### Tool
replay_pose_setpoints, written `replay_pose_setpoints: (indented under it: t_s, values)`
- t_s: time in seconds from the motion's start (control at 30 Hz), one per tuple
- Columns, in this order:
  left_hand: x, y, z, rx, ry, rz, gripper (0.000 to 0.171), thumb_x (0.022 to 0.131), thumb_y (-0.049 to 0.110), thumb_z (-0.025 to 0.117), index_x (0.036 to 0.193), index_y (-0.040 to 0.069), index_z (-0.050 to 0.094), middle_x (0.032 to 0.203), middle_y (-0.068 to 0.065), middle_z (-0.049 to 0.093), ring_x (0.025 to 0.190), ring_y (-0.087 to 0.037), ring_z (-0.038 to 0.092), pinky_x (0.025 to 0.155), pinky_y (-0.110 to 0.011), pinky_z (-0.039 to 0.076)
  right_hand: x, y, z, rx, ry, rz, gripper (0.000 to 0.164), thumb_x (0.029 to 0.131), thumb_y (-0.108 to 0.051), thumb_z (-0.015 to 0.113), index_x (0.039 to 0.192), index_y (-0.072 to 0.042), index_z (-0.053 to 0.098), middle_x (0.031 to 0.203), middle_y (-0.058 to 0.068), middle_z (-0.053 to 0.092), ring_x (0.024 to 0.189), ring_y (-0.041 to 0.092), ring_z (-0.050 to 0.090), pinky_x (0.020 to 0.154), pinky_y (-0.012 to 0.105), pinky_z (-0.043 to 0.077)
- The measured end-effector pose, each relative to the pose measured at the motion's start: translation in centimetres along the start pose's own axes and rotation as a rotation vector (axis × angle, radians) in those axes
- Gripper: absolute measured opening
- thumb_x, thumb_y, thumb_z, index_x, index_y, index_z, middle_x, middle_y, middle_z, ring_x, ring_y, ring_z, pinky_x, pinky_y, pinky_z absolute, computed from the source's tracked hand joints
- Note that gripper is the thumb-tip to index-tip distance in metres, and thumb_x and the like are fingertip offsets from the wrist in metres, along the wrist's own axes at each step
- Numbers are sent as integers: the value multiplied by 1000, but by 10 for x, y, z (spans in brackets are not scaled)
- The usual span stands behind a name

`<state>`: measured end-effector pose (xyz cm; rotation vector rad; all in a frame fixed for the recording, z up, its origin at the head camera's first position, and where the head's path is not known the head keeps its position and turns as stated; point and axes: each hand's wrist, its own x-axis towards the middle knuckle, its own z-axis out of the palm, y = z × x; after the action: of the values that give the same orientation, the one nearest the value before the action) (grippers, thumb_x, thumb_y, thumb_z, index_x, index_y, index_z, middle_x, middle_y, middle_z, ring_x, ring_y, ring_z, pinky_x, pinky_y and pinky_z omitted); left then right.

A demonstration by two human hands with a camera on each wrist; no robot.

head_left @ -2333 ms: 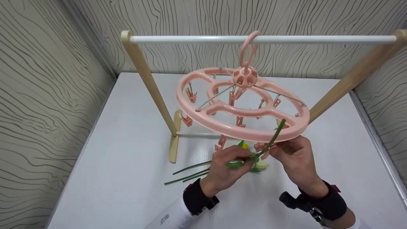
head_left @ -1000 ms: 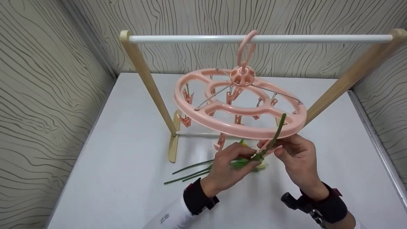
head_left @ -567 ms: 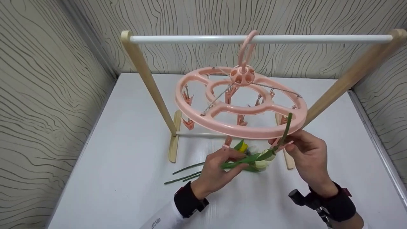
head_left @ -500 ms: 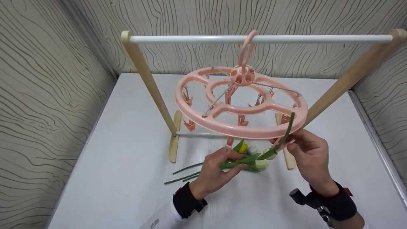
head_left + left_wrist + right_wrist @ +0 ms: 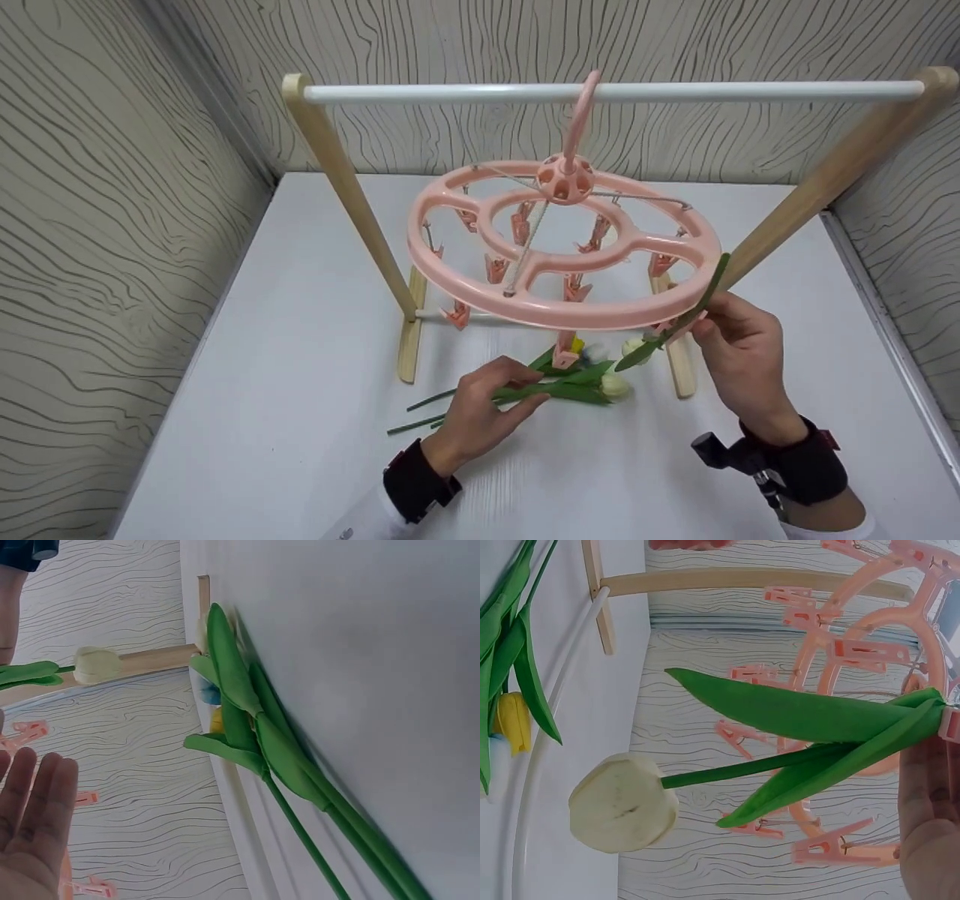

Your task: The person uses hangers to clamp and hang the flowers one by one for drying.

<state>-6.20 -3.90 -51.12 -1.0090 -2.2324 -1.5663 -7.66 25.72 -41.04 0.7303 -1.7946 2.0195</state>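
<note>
A white tulip [image 5: 624, 802] hangs head down at the right of the pink clip hanger [image 5: 480, 289], its green stem sticking up past the rim. A pink clothes peg [image 5: 950, 724] sits at its stem and leaves in the right wrist view. My right hand [image 5: 744, 356] pinches this peg under the rim; the fingertips are partly hidden. My left hand [image 5: 484, 412] is apart from that tulip, fingers extended and holding nothing, over several tulips [image 5: 281, 754] lying on the table. White, yellow and blue heads show among them.
The hanger hooks over a white rod [image 5: 450, 93] on a wooden stand [image 5: 341, 180]. Several empty pink pegs [image 5: 457, 313] dangle from its rings. The white table [image 5: 285, 360] meets patterned walls [image 5: 480, 45] at back and sides.
My left hand has let go of the tulip and drawn away left and down. My right hand has moved right with the peg and tulip, and the hanger has turned.
</note>
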Motion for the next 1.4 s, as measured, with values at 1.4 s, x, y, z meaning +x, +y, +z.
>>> replay_pose_setpoints:
  t_s: [1.4]
  values:
    - [-48, -34, -26, 260, -86, -233, 30, 91, 25, 80, 115, 10, 70, 102, -3, 71, 93, -18, 68, 78, -31, 58, -93, 74, 29, -555, -213, 105, 33, 81, 10, 79, 104, -13, 74, 96, -3, 71, 87, 11, 67, 77, 14, 53]
